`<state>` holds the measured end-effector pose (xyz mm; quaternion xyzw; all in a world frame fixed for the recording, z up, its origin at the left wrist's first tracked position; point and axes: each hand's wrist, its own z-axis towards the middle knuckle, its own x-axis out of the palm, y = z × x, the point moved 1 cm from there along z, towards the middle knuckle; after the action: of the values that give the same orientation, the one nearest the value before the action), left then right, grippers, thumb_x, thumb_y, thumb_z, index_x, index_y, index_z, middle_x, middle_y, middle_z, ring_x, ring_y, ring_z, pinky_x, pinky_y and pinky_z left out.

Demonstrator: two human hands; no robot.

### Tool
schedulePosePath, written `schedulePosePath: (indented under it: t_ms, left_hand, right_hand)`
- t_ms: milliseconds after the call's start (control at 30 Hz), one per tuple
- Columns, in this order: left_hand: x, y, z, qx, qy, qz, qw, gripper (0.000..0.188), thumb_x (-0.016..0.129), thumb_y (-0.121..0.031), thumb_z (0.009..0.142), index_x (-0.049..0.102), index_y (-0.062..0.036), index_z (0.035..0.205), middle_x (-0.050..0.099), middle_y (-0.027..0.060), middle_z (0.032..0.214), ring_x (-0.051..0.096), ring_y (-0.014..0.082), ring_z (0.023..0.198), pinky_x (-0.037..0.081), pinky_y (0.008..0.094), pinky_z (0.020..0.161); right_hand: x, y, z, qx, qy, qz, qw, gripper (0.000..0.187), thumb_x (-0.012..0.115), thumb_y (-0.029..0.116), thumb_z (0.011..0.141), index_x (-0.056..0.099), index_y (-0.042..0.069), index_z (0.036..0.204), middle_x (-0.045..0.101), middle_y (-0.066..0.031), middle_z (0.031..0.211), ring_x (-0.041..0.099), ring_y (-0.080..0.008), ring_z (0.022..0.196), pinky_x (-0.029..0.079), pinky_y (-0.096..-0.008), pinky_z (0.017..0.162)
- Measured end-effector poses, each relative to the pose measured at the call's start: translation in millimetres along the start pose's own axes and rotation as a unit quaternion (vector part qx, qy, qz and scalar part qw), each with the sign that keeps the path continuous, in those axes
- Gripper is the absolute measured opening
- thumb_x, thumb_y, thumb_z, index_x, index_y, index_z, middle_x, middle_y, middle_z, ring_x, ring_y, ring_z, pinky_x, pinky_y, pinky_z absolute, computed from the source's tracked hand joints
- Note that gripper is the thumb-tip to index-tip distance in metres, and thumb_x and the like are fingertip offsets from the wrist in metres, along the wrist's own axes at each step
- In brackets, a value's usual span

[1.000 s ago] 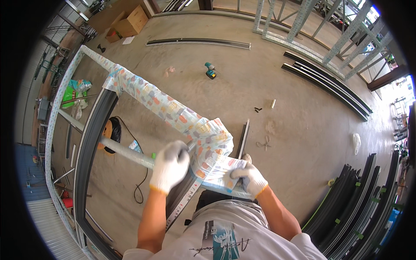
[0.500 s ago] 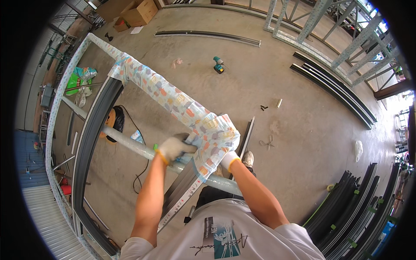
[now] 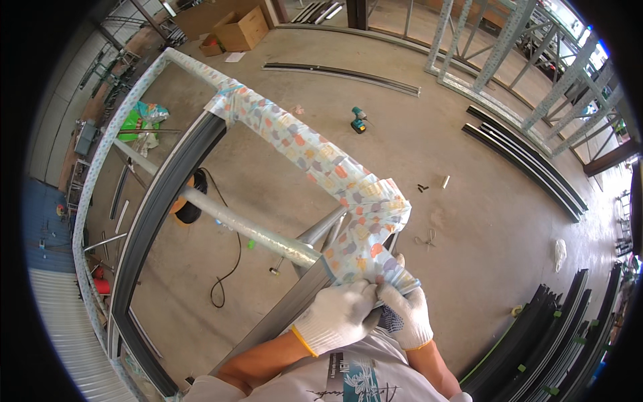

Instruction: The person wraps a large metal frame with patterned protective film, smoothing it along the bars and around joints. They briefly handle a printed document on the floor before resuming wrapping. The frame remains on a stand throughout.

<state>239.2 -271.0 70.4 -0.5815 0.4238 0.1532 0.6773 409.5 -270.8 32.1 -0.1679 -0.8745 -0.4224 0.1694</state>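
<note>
A dark grey metal frame (image 3: 161, 181) lies before me. Its far bar and right-hand corner are covered in pale wrapping film (image 3: 315, 157) with coloured patches. From that corner the film runs toward me along the near bar, whose remaining length is bare grey metal (image 3: 281, 318). My left hand (image 3: 338, 309), in a white knitted glove, pinches the film's near edge with curled fingers. Right beside it, my right hand (image 3: 407, 316), gloved alike, also grips that edge. Their thumbs are close together, and part of the fingers is hidden behind the film.
A film-covered tube (image 3: 254, 231) passes under the frame. On the concrete floor are a teal cordless drill (image 3: 360, 120), a black cable (image 3: 238, 258) and dark profiles (image 3: 529, 164). More profiles (image 3: 569, 335) are stacked at the right. A cardboard box (image 3: 241, 30) stands at the back.
Both hands have come from the wrapped corner toward my body and now meet at the film's edge. The film covers more of the near bar. The view has shifted.
</note>
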Motion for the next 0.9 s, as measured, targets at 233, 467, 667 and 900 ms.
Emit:
schedulePosePath:
  t_ms: [233, 467, 667, 900]
  left_hand:
    - [-31.4, 33.1, -36.1, -0.035, -0.176, -0.011, 0.984, 0.018, 0.082, -0.014, 0.095, 0.074, -0.0064, 0.109, 0.075, 0.0102, 0.091, 0.076, 0.0243, 0.075, 0.062, 0.0364, 0.069]
    - [-23.4, 148.6, -85.3, -0.404, -0.115, -0.275, 0.865, 0.047, 0.065, -0.040, 0.110, 0.074, 0.0012, 0.130, 0.079, 0.0094, 0.107, 0.074, 0.0190, 0.095, 0.058, 0.0329, 0.086]
    - [23.8, 248.5, -97.4, -0.475, 0.038, -0.580, 0.660, 0.048, 0.063, -0.041, 0.115, 0.074, 0.0023, 0.133, 0.081, 0.0125, 0.114, 0.078, 0.0206, 0.099, 0.065, 0.0366, 0.083]
    - [83.5, 257.3, -39.1, -0.194, 0.356, -0.400, 0.822, 0.038, 0.072, -0.027, 0.110, 0.069, -0.0008, 0.139, 0.078, 0.0132, 0.122, 0.076, 0.0188, 0.102, 0.065, 0.0322, 0.086]
  right_hand:
    - [-41.6, -48.3, -8.0, 0.043, -0.013, 0.197, 0.979, 0.038, 0.069, -0.006, 0.099, 0.066, -0.006, 0.137, 0.075, -0.0151, 0.130, 0.077, -0.0258, 0.114, 0.063, -0.0398, 0.100]
    - [-63.9, -99.9, 5.2, 0.081, -0.030, 0.225, 0.970, 0.041, 0.073, -0.006, 0.096, 0.065, -0.003, 0.136, 0.074, -0.0104, 0.118, 0.075, -0.0258, 0.105, 0.062, -0.0411, 0.095]
    - [-67.8, -126.3, 8.2, 0.059, 0.042, 0.306, 0.949, 0.043, 0.077, -0.005, 0.095, 0.064, -0.004, 0.137, 0.073, -0.0111, 0.121, 0.075, -0.0249, 0.104, 0.061, -0.0391, 0.091]
    - [-50.0, -185.4, 22.1, 0.176, -0.019, 0.273, 0.946, 0.043, 0.085, 0.010, 0.091, 0.068, -0.002, 0.129, 0.077, -0.0119, 0.113, 0.076, -0.0249, 0.090, 0.061, -0.0385, 0.075]
